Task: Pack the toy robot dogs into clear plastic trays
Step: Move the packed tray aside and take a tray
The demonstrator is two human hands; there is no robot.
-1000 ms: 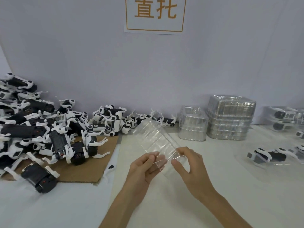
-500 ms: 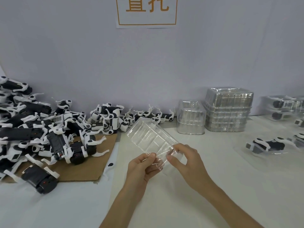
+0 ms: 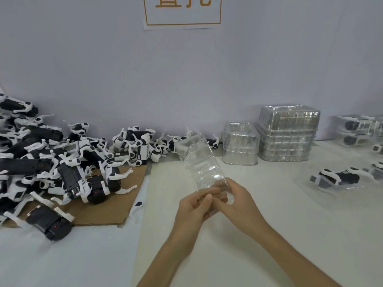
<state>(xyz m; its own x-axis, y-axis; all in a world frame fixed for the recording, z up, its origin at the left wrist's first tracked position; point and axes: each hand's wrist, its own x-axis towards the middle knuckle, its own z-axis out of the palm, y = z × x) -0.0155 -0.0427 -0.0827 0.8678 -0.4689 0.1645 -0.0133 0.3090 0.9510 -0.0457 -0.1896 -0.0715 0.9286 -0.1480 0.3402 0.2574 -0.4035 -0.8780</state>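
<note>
While pinching the clear tray [image 3: 200,162], tilted at frame centre, by its near end with curled left hand [image 3: 192,210] and right hand [image 3: 240,201], ease nested layers apart gently; lay flat on the bench [image 3: 269,204] near the toy robot dogs [image 3: 70,175].

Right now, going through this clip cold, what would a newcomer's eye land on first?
First the big heap of black-and-white toy robot dogs sprawled over the cardboard sheet at the left. Next, the empty clear plastic tray at centre, tilted up, its near end held by the left hand and right hand. Stacks of empty trays stand at the back right.
</note>
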